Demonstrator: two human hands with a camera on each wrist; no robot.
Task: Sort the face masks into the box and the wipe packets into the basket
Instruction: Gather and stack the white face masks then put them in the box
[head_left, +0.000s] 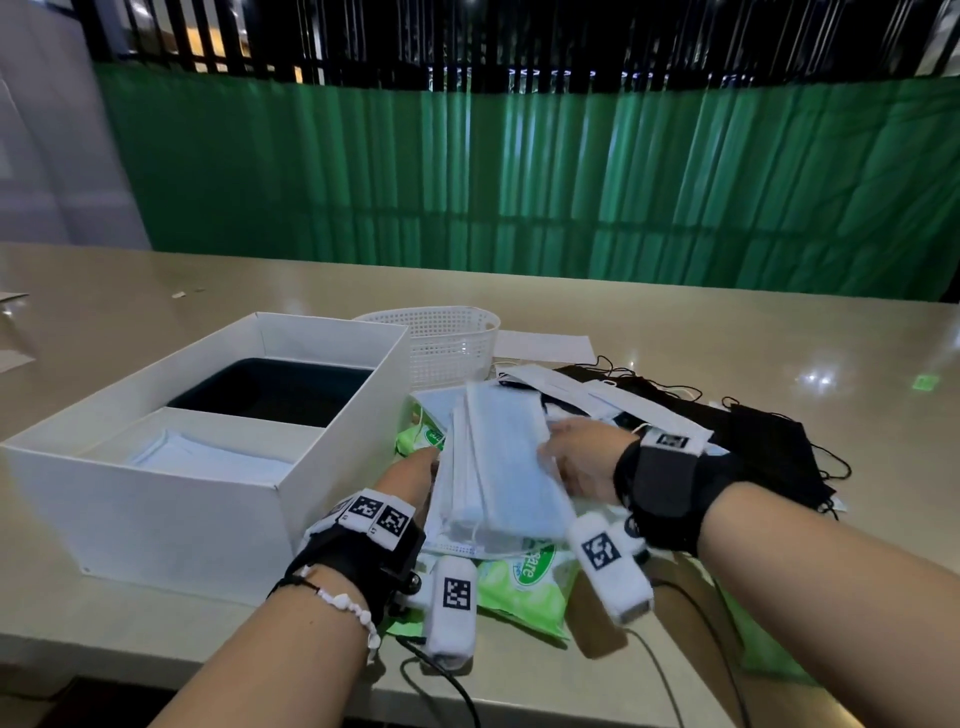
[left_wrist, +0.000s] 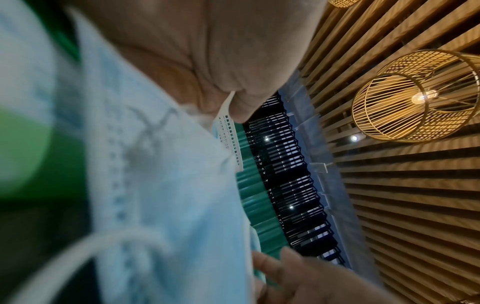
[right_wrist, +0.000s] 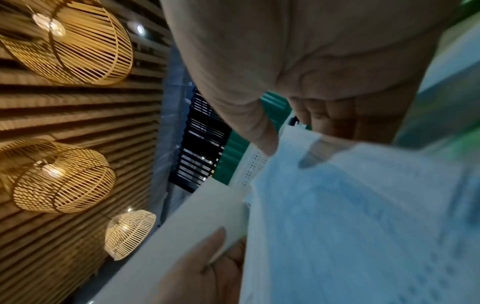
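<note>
Both hands grip one stack of pale blue face masks (head_left: 498, 462): left hand (head_left: 410, 480) one side, right hand (head_left: 582, 462) the other. Green wipe packet (head_left: 524, 582) beneath reads "are".

Beige table (head_left: 675, 332) bears box (head_left: 156, 499); basket (head_left: 441, 353); masks (head_left: 498, 467) (heaped).

Black wrist straps (head_left: 670, 483) with white coded tags, black cables, white bead bracelet (head_left: 345, 605).
</note>
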